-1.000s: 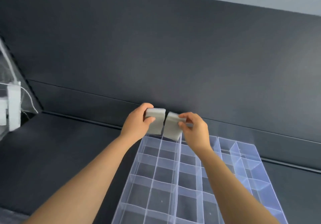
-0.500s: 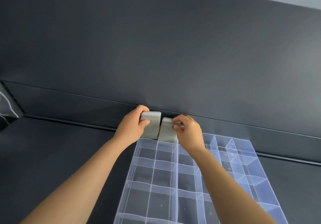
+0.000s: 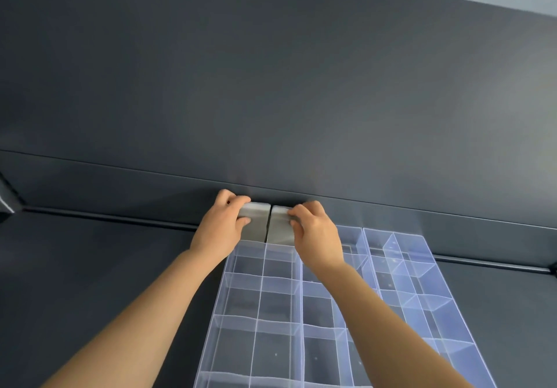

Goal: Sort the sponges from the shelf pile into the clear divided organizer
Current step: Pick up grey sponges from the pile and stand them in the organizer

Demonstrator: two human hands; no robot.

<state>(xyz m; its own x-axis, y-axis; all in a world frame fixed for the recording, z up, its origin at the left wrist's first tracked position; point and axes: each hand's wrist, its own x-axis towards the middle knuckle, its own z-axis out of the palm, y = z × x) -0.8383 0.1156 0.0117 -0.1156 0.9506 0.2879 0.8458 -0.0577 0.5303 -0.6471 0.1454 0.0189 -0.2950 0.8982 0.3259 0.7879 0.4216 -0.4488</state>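
Gripping grey sponges (image 3: 256, 222) above clear organizer (image 3: 407, 282)

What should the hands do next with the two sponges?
Probably push them straight down. The left hand and the right hand each pinch a grey sponge upright, side by side, at the far row of the clear organizer. Their lower ends already seem to sit in the two leftmost far cells.

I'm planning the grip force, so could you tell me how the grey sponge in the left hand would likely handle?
The grey sponge in the left hand is probably light, since a fingertip grip carries it. Being a flat-sided block, it shouldn't roll.
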